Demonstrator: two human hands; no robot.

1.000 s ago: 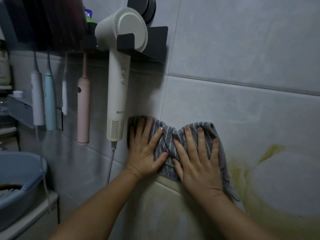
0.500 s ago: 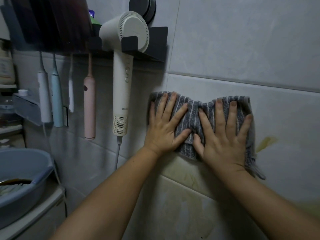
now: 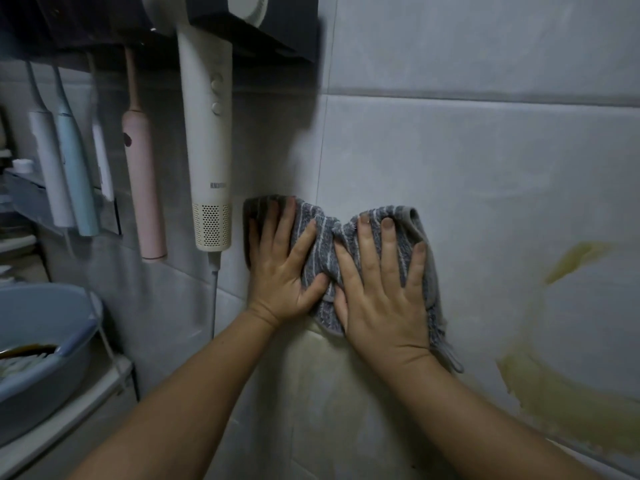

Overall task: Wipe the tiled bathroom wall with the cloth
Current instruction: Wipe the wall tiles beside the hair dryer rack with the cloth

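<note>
Grey tiling filled most of the view, and the tiled wall (image 3: 485,161) was marked at the right by a yellowish smear (image 3: 571,261) that curved down into a broader band lower on the tiles. A striped grey cloth (image 3: 322,251) was held flat against the wall, just right of a white hair dryer (image 3: 207,150) hung from a black holder (image 3: 263,32), with a pink toothbrush (image 3: 143,188) hung further left. The cloth was bunched at its middle and lay across a vertical grout line.

It was pressed to the tiles by both hands. The left hand (image 3: 284,268) was laid on its left half and the right hand (image 3: 384,299) on its right half. The fingers (image 3: 388,244) of each were spread and laid straight, nothing was pinched, and the thumbs were brought close together at the bunched middle.

The step in hand was judged to be a wiping stroke on the tiles beside the smear, with the smear itself not yet cleared. The next move was judged to call for the cloth to be slid rightward and down over the yellow marks under steady pressure, with its left edge kept off the dryer's cord.

Small grey lettering (image 3: 219,185) was seen on the dryer's handle above the vent grille, but it was too blurred to be read. No other writing could be made out.
</note>
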